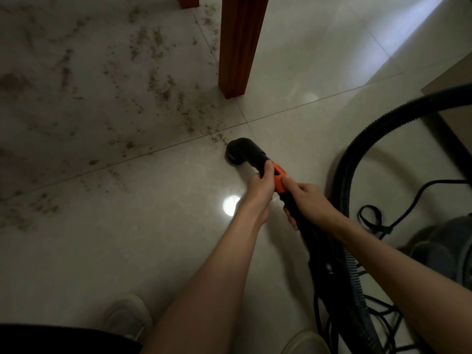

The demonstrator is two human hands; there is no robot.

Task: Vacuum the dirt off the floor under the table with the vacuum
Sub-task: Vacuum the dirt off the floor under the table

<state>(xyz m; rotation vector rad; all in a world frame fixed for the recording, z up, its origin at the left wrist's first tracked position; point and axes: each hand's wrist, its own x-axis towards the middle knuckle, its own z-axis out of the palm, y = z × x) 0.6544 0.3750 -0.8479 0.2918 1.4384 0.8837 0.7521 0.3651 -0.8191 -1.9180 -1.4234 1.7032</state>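
The vacuum [301, 215] is reaching out over the pale tile floor [158, 251], its black wand running from the lower right up toward the middle of the view. The curved black nozzle [238, 151] is sitting on the tile ahead of both hands, just beside the nearest specks of dirt [153, 83] — the brown grit is lying scattered across the tiles to the left of the wooden table leg [238, 47]. The left hand [260, 183] is gripping the wand right behind the nozzle, fingers curled round the black tube next to the orange collar [279, 178]. The right hand [306, 203] is holding the wand just behind that, its thumb pressing on the orange collar and its fingers wrapping the tube below. The ribbed black hose [357, 159] is looping up and away on the right, and the grey vacuum body [447, 244] is standing at the right edge with a black power cord [413, 200] trailing beside it. Two light shoes — one at the bottom left [127, 315], one lower middle — are showing along the bottom.
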